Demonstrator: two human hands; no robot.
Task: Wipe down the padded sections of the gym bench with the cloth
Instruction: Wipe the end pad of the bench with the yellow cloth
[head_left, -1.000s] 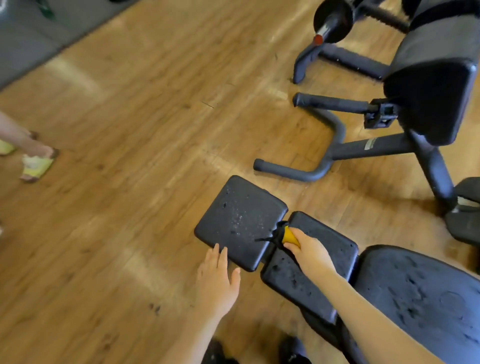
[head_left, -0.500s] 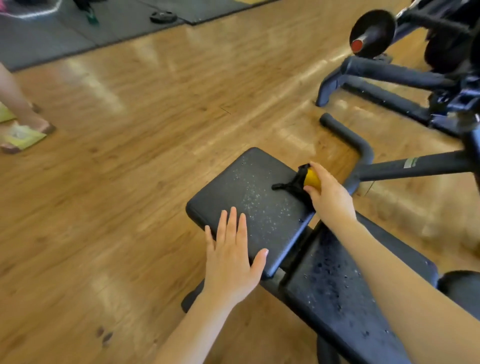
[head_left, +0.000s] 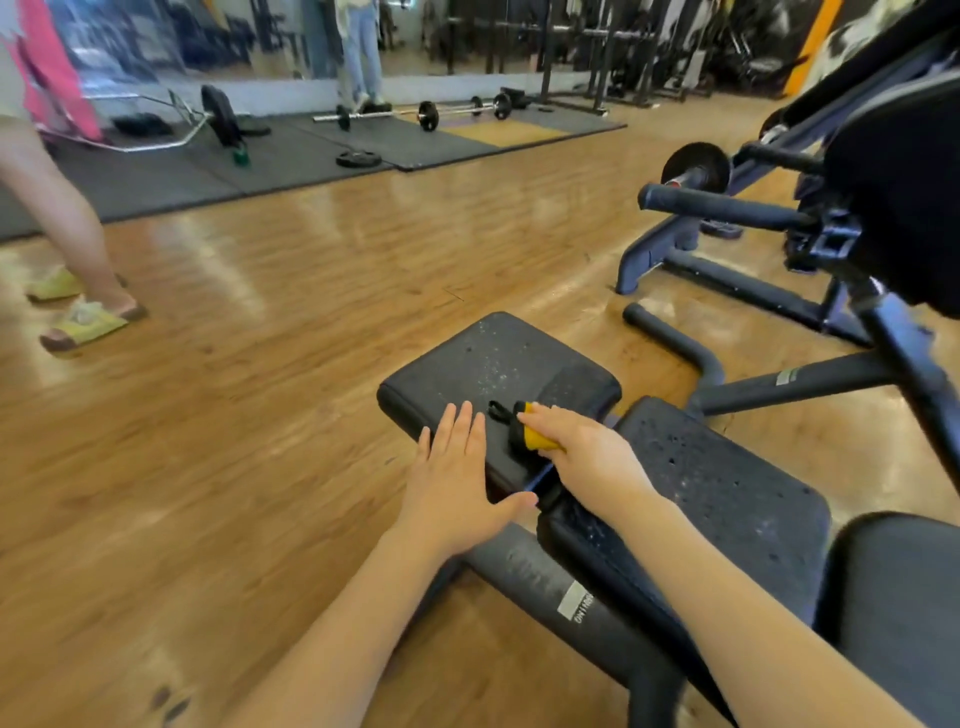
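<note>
**Wiping the end pad**

Wooden gym flooring (head_left: 291, 322) is stretching toward black mats at 12 o'clock. We are laying our left hand (head_left: 457, 488) flat, fingers straight, on the bench's end pad (head_left: 483, 358), while our right hand (head_left: 587, 457) is gripping the yellow-and-black cloth (head_left: 530, 434) against it at 3 o'clock of the left.

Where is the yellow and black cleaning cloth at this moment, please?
In the head view, the yellow and black cloth sits low and centre, gripped by the right hand on the near edge of the end black bench pad, just right of the flat left hand.
</note>
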